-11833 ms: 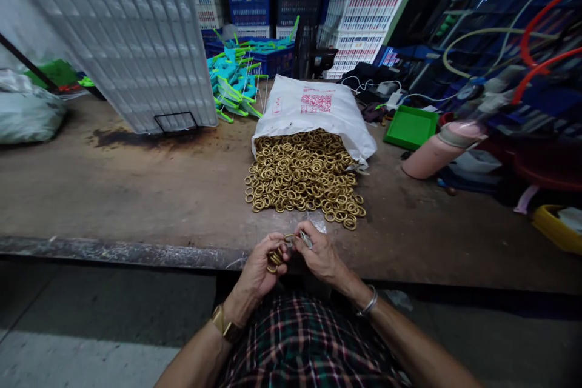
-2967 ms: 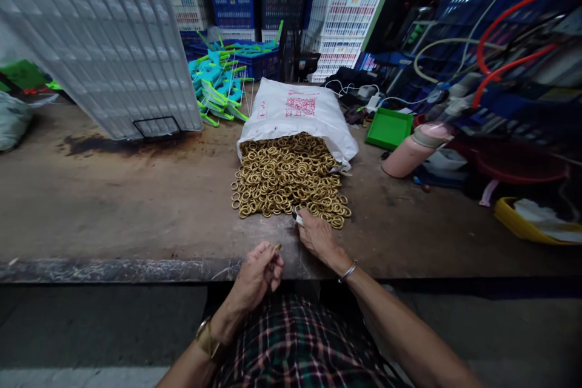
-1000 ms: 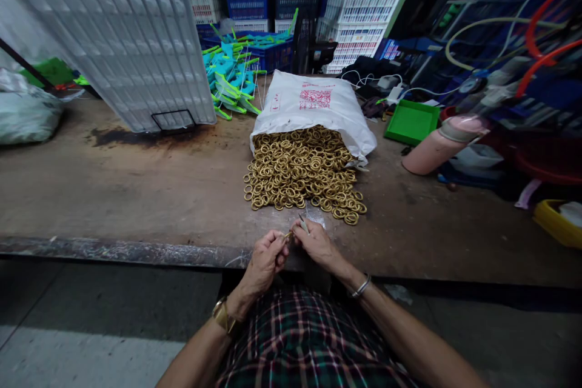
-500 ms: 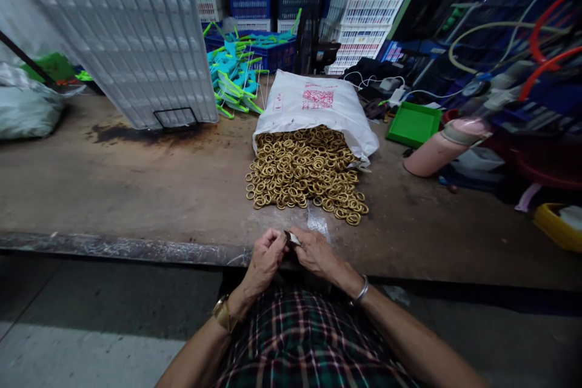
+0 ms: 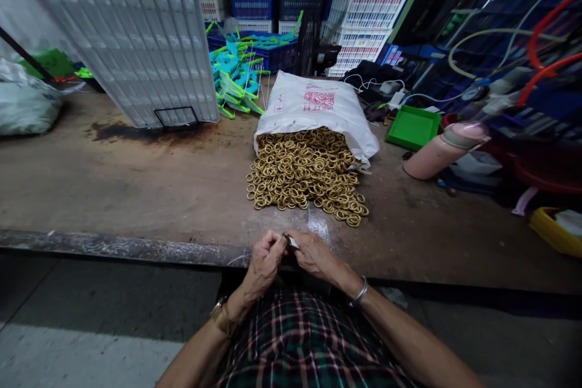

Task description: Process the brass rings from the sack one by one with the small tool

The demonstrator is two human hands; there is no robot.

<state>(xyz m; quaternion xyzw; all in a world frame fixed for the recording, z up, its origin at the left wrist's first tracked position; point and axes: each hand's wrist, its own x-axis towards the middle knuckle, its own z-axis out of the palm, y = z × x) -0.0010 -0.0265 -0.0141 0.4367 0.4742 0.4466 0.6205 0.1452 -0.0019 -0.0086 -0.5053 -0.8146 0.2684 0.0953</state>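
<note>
My left hand (image 5: 265,256) is closed in a pinch at the table's front edge, and whatever sits between its fingertips is too small to make out. Closed beside it, my right hand (image 5: 313,254) grips a small white-and-dark hand tool (image 5: 293,243), whose dark end meets the left fingertips. Most of that tool is hidden in the right fist. Just beyond both hands lies a heap of brass-coloured rings (image 5: 304,173), spilling from the open mouth of a white sack (image 5: 313,100) with red print.
A ribbed translucent panel (image 5: 150,42) stands at the left on the wooden table (image 5: 136,194). Turquoise-and-green plastic pieces (image 5: 234,76) lie behind. To the right are a green tray (image 5: 413,127), a pink bottle (image 5: 436,154) and a yellow container (image 5: 557,230). Stacked crates (image 5: 373,0) line the back.
Both hands stay almost in place, with the white-and-dark tool tilting slightly between them. The whole view has shifted a little; the rings and sack look the same.
</note>
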